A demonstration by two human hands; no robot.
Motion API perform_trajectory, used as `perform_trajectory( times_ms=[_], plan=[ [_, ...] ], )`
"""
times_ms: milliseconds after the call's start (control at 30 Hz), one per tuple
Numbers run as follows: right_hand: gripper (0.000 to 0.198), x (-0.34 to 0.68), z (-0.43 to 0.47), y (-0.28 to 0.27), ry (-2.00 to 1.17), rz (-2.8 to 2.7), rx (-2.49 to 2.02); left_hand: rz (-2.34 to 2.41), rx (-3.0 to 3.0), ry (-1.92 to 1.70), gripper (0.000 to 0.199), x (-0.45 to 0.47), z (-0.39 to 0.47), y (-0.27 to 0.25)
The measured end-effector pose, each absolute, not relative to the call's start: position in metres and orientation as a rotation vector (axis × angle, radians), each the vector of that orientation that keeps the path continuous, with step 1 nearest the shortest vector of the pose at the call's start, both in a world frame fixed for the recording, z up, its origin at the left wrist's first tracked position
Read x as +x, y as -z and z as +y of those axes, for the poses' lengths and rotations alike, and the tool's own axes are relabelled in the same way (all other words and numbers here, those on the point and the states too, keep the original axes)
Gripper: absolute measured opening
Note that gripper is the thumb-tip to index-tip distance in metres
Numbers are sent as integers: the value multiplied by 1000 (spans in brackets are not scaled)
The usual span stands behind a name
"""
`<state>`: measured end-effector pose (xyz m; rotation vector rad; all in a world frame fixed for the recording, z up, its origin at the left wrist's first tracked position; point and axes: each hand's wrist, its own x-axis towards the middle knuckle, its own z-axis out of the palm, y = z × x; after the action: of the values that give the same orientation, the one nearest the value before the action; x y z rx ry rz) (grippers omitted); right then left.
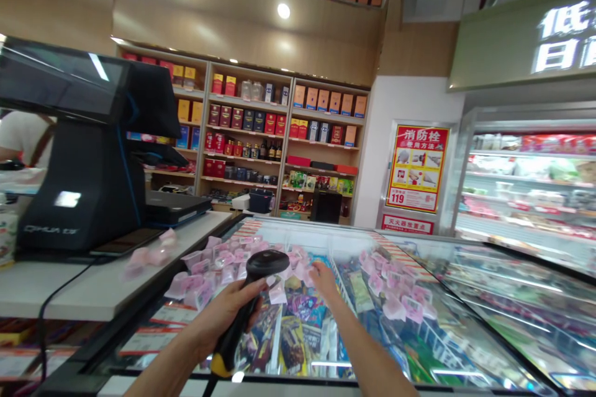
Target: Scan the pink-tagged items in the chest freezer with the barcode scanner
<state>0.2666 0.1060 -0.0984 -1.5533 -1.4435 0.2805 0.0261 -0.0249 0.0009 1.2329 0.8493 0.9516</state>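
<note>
My left hand [228, 310] is wrapped round the grip of a black barcode scanner [266, 262] with a yellow base, its head tilted over the freezer's glass top. My right hand [325, 280] is closed in a pinch at a small pink packet [305, 270], just right of the scanner. A small white-and-pink packet [278, 293] shows below the scanner's head. Many more pink packets [223, 259] are heaped on the glass at the left. Another pile of pink packets [403, 298] lies to the right of my right hand.
A chest freezer [335, 242] with bagged goods under its glass spans the front. At left, a counter [88, 298] carries a till [84, 186], a cable and a few pink packets [151, 255]. Shelves [246, 130] of boxes and bottles stand behind. A person [28, 136] is at far left.
</note>
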Motion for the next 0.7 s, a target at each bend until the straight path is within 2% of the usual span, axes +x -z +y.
perform_trajectory(
  times_ms=[333,467,567,700],
  plan=[
    [43,238,106,95,-330,-1444,-1552,921,1206,-939,30,38,-29,0],
    [34,288,79,80,-66,-1495,-1729,921,1212,-883,30,44,-26,8],
    [36,341,50,69,236,-1463,-2044,933,1196,-885,30,51,-27,9],
    [29,386,27,66,391,-1366,-2388,948,1176,-914,31,53,-28,9]
  ],
)
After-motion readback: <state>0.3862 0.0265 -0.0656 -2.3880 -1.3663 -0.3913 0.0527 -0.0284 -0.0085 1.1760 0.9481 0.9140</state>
